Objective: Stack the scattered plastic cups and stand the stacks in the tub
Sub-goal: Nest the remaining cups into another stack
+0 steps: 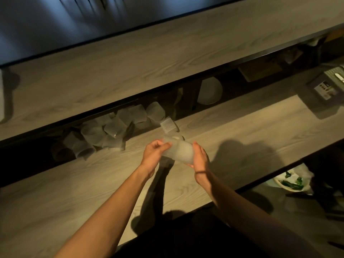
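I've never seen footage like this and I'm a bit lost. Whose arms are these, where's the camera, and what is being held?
There is no machine here. A person wears one camera on their head, so you look down along their own bare arms. The left hand and right hand grip the two ends of what looks like a short stack of ribbed plastic cups, held just above the wooden counter. Behind it, loose cups lie heaped under a shelf, and a single ribbed cup lies on its side nearby. A dark box sits at far right. No tub is clearly visible.
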Demonstrator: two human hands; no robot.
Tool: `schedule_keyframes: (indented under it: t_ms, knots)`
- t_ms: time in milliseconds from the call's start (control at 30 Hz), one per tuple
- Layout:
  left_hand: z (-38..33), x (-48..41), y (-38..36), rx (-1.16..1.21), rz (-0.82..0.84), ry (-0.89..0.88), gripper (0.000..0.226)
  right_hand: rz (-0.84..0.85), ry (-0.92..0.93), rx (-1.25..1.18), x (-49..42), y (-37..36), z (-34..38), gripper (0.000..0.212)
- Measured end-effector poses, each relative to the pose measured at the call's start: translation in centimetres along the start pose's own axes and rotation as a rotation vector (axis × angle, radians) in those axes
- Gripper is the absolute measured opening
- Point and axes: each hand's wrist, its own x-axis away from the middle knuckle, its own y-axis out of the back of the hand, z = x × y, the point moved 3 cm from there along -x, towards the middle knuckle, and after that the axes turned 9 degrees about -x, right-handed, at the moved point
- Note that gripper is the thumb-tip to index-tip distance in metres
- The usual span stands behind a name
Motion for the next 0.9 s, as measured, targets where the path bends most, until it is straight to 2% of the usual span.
schedule_keyframes:
  t_ms: [33, 133, 200, 300, 400, 500, 567, 633, 767, 833, 900]
  knots:
    - [0.0, 0.5, 0.2, 0.024, -0.008, -0.001, 0.018, 0.002, -0.008, 0.001, 0.1, -0.4, 0.1, 0.041]
    - [-0.1, 1.3, 1.0, 0.067, -0.025, 0.001, 0.053, 0.016, -0.008, 0.033, 0.1, -1.1, 0.0, 0.037]
    - [-0.1, 1.5, 1.4, 0.032, 0.025, -0.008, 0.061, 0.074, 0.006, 0.060, 0.4, -1.6, -0.1, 0.034]
    - [0.1, 2.1, 0.4, -0.074, 0.109, -0.021, 0.057, 0.146, 0.031, 0.053, 1.0, -2.3, -0.4, 0.036]
    - [0.7, 2.1, -0.8, -0.052, 0.166, -0.037, 0.057, 0.133, 0.042, 0.042, 1.1, -2.5, -0.4, 0.040]
    - [0.3, 1.1, -0.7, -0.051, 0.029, -0.012, 0.041, 0.057, -0.009, -0.005, 0.6, -1.9, -0.2, 0.038]
    - [0.0, -0.2, -0.4, -0.203, -0.121, -0.024, 0.035, 0.001, -0.038, -0.029, 0.0, -1.3, -0.2, 0.037]
    - [0.0, -1.8, -0.6, -0.409, -0.161, -0.055, 0.052, -0.011, -0.038, -0.035, -0.7, -0.7, -0.1, 0.034]
    - [0.4, -5.1, -2.3, -0.693, -0.021, 0.020, 0.096, -0.060, 0.010, 0.023, -1.7, 0.4, 0.0, 0.035]
    - [0.3, -5.8, -3.2, -0.711, 0.013, 0.025, 0.097, -0.071, 0.079, 0.042, -1.9, 0.9, -0.1, 0.041]
    - [0.1, -6.4, -4.1, -0.728, 0.006, -0.015, 0.090, -0.085, 0.139, 0.065, -1.7, 1.6, 0.2, 0.039]
